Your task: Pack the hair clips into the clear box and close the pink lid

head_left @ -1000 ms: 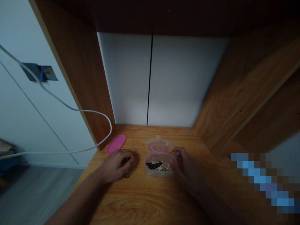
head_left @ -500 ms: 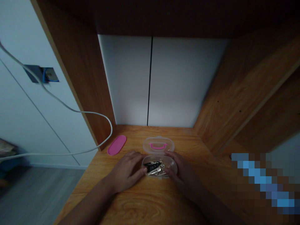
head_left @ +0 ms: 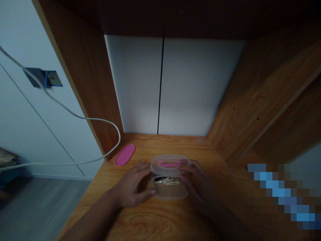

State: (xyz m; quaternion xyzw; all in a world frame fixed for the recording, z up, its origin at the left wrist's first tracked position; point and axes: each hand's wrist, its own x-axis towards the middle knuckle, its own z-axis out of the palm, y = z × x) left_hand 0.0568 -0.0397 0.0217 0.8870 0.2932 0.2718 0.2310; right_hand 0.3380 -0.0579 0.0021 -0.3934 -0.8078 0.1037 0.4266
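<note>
In the middle of the wooden surface stands a clear plastic box [head_left: 170, 193] with metal hair clips [head_left: 167, 181] in it. Its clear lid [head_left: 156, 170], with a pink handle [head_left: 170, 164], slants over the back of the box and leaves the front open. My left hand [head_left: 132, 185] curves round the box's left end, thumb at the front and fingers near the lid. At the right end, my right hand [head_left: 197, 184] has its fingers on the lid and its thumb by the rim of the box. Part of the contents is hidden under the lid.
A pink oval tray [head_left: 125, 155] lies at the back left of the wooden surface [head_left: 147, 221]. A white cable [head_left: 117, 130] loops past the left panel. Wooden panels stand at both sides, with a white wall [head_left: 185, 90] behind.
The lid, which lay back behind the box, has come up and forward over it. The box now shows more of its front wall. My right fingers have moved onto the lid.
</note>
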